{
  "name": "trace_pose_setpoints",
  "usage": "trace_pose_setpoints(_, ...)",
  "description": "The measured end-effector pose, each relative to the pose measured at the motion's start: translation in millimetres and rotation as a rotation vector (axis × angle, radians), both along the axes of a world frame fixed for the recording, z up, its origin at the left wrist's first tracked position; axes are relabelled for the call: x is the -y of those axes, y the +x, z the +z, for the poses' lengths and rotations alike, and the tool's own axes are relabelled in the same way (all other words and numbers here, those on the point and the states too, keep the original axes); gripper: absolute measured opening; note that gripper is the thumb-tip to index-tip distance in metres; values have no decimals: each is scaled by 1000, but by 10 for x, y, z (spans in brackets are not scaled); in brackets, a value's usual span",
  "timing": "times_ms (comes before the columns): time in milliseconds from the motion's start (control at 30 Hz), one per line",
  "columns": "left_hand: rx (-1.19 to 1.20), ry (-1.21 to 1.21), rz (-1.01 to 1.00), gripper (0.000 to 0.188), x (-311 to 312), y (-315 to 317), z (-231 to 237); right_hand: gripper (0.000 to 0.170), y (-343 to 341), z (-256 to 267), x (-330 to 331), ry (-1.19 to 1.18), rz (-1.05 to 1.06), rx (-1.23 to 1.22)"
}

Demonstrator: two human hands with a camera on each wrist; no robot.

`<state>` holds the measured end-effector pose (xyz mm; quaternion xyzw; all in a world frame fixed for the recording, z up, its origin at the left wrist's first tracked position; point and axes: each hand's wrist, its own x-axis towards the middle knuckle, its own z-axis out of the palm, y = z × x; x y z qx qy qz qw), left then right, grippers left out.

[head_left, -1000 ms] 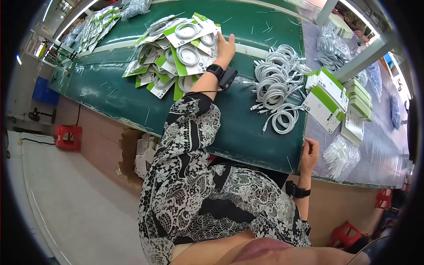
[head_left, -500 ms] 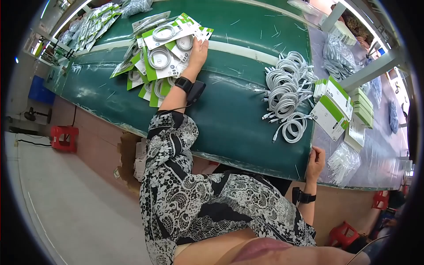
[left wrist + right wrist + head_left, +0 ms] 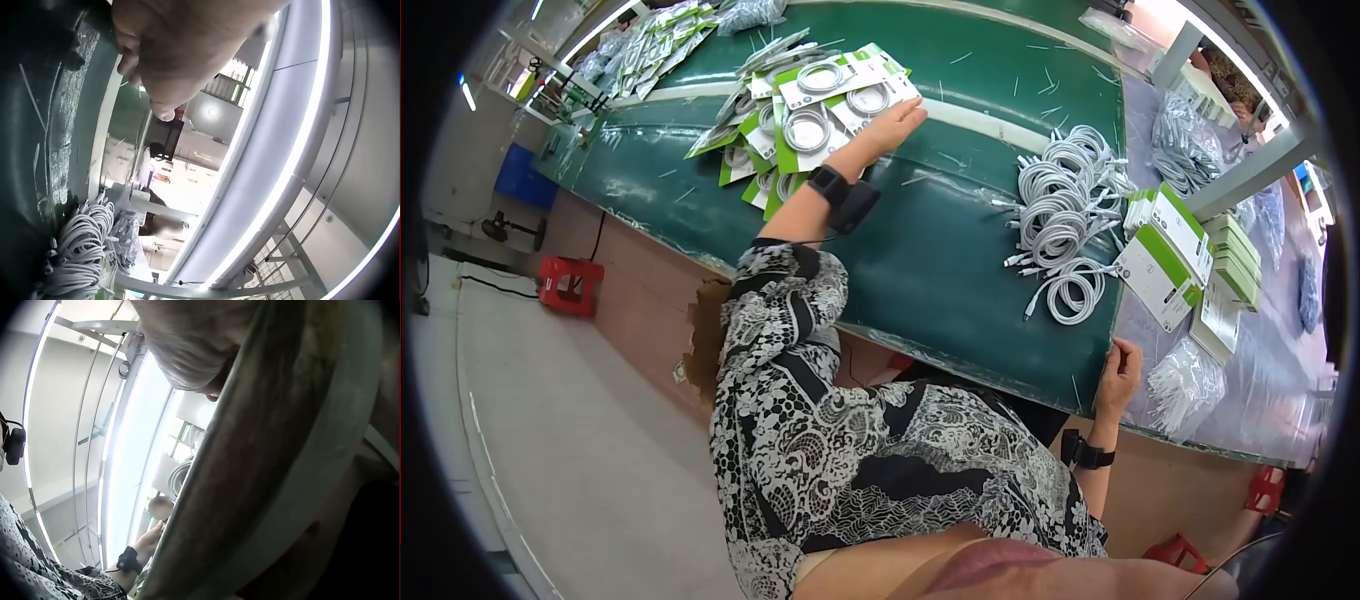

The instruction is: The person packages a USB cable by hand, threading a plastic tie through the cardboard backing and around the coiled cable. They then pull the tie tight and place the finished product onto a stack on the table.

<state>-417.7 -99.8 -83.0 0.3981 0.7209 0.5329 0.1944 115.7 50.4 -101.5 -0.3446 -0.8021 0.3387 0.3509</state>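
Observation:
My left hand (image 3: 890, 128) lies at the near right side of a heap of carded cables (image 3: 808, 132), fingers extended to the right. The heap is white and green cards, each with a coiled white cable, overlapping at many angles. In the left wrist view the left hand (image 3: 178, 53) shows from its underside, with nothing in its grasp. My right hand (image 3: 1120, 375) rests at the table's front edge, fingers loosely bent and holding nothing. Nearest to it are loose coiled white cables (image 3: 1065, 210) and a fanned stack of white and green cards (image 3: 1168, 265).
The green tabletop (image 3: 960, 270) has scattered thin white strips. On the right, a greyish surface bears a bag of white strips (image 3: 1185, 390), bagged cables (image 3: 1185, 130) and a stack of light-green packs (image 3: 1235, 262). A slanted post (image 3: 1250, 172) rises there. A red stool (image 3: 570, 287) stands below left.
My left hand and the carded heap have shifted left along the table. The left hand's fingers have since turned from pointing away to pointing right. The right hand stays at the edge.

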Motion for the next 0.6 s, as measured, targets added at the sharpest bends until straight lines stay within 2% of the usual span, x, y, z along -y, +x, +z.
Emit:
trace_pose_setpoints(33,7,-26,-104,47,113,143,107,11,19,-1,-2,10,6,6)
trace_pose_setpoints(67,24,-38,-92,47,311,349,301,11,27,7,6,-3,18,22)
trace_pose_setpoints(133,-109,-183,-106,42,868,795,602,10,11,49,35,16,15,21)
trace_pose_setpoints(200,-895,-154,-120,41,1346,1031,364,9,-19,43,10,19,15,12)
trace_pose_setpoints(233,-895,-163,-124,41,1511,1166,320,10,-20,31,-1,56,19,27)
trace_pose_setpoints(300,-1071,-393,-145,41,1767,1363,257,10,-33,24,-21,135,17,56)
trace_pose_setpoints(333,-1075,-386,-163,41,1846,1334,159,10,-65,38,-27,132,-1,57)
trace_pose_setpoints(400,-846,-317,-82,39,1827,1157,-91,10,-73,84,-1,138,9,43)
trace_pose_setpoints(467,-827,-291,-39,39,1722,972,-241,11,-62,137,7,164,9,-2)
trace_pose_setpoints(533,-961,-289,6,33,1524,1030,-153,12,-35,148,26,90,1,-37)
trace_pose_setpoints(600,-973,-221,-34,28,1152,1224,28,12,-14,130,24,87,-36,-62)
